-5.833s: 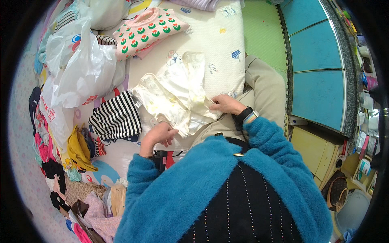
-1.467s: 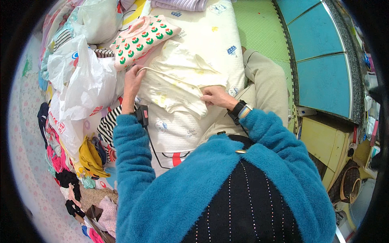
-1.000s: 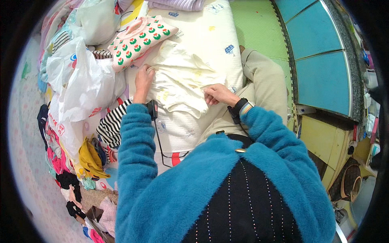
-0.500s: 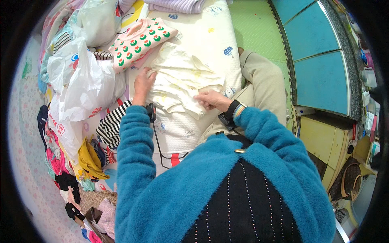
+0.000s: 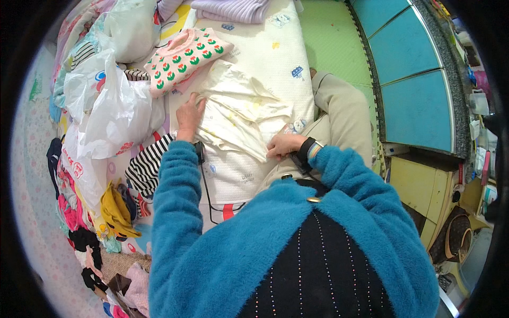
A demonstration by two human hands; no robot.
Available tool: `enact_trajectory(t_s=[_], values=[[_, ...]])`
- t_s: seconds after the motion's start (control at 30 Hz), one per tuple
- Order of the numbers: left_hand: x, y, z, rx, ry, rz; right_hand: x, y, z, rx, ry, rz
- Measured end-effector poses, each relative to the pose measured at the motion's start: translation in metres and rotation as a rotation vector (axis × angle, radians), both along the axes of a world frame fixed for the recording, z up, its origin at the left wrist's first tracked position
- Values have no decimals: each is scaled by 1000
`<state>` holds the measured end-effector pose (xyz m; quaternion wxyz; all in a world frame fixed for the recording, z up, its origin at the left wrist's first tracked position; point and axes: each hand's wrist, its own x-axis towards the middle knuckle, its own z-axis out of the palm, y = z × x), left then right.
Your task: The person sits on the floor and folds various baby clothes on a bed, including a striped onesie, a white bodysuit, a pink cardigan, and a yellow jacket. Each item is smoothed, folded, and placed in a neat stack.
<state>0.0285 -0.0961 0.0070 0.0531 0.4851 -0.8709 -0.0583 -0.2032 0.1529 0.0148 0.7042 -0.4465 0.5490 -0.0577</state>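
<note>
Standing close by; clock directions taken from the garment's middle, with 12 straight ahead of the sitter. A cream garment (image 5: 236, 114) lies spread on a white quilted pad (image 5: 283, 61), in front of the sitter's lap. Thin, soft-looking cloth; faint pale-yellow print scattered over it. Outline irregular: narrower toward 12, with one corner drawn down to about 5. Creases slant across it from roughly 10 toward 4; cloth rumpled, not smooth.

Left hand (image 5: 190, 117) at 9, on the garment's edge, fingers bent; cannot tell whether they pinch the cloth. Right hand (image 5: 286, 144) at about 4, fingers brought together, pinching the near corner.

About it: pink sweater (image 5: 185, 59) with red-and-green tulips at 11, right beside the cream cloth; folded lilac knit (image 5: 233, 9) at 12, well apart; black-and-white striped garment (image 5: 147, 170) at 8, partly behind the left sleeve.
</note>
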Motion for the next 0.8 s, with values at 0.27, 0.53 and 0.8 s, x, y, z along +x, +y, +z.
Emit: enact_trajectory(t_s=[0.27,0.53,0.8], values=[[-5,49,20,-264,249,-270,-20,2,34,-122,55,-173],[-50,88,27,-38,224,-757,-21,-32,39,-895,528,-427],[-50,92,10,44,108,-913,-31,-28,10,-586,639,-241]])
